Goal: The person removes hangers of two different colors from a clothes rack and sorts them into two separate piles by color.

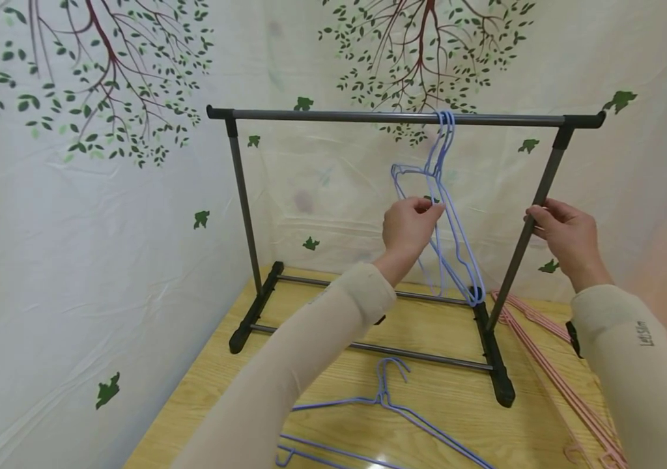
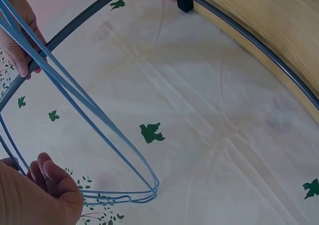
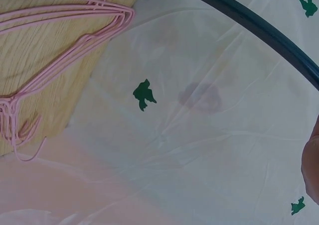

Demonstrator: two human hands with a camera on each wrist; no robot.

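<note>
Several blue wire hangers (image 1: 475, 299) hang by their hooks from the top bar (image 1: 333, 116) of a dark metal clothes rack, right of its middle. My left hand (image 1: 406, 228) pinches a wire of these hangers below their necks, thumb against curled fingers. In the left wrist view, the hangers' gathered corner (image 2: 154, 187) extends past the left hand (image 2: 45, 195). My right hand (image 1: 570, 238) grips the rack's right upright (image 1: 513, 264) about halfway up. Only an edge of the right hand (image 3: 311, 160) shows in the right wrist view.
More blue hangers (image 1: 383, 397) lie on the wooden table in front of the rack. Pink hangers (image 3: 119, 16) lie in a bunch on the table's right side. A pale cloth backdrop (image 1: 134, 260) with leaf prints stands behind and to the left.
</note>
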